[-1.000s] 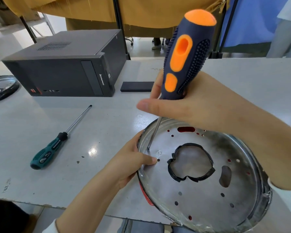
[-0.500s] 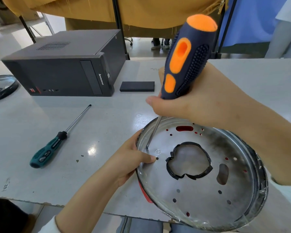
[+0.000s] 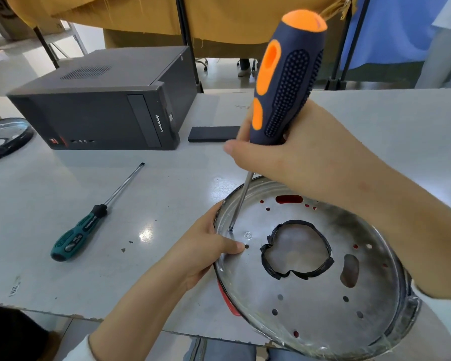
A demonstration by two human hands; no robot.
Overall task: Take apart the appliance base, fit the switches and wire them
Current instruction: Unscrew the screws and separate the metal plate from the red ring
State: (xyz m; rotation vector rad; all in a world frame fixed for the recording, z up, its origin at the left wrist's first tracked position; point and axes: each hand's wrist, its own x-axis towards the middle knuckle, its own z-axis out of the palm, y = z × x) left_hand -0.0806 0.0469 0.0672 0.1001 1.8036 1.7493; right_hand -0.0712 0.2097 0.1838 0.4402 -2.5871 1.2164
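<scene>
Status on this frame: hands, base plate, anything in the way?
Right hand grips orange screwdriver, tip on a screw near the rim. Left hand holds metal base plate by its edge. Nothing in the way.

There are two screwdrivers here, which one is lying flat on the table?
The green-handled screwdriver, lying untouched on the table left of the metal base. The orange-and-navy screwdriver stands nearly upright in the right hand.

A single head-worn wide-angle camera is looking forward and down from the person's own position, sitting close above the round metal base (image 3: 310,295) at 5 o'clock. It is facing across the grey table (image 3: 167,194) toward the computer case (image 3: 102,113) at 11 o'clock.
</scene>
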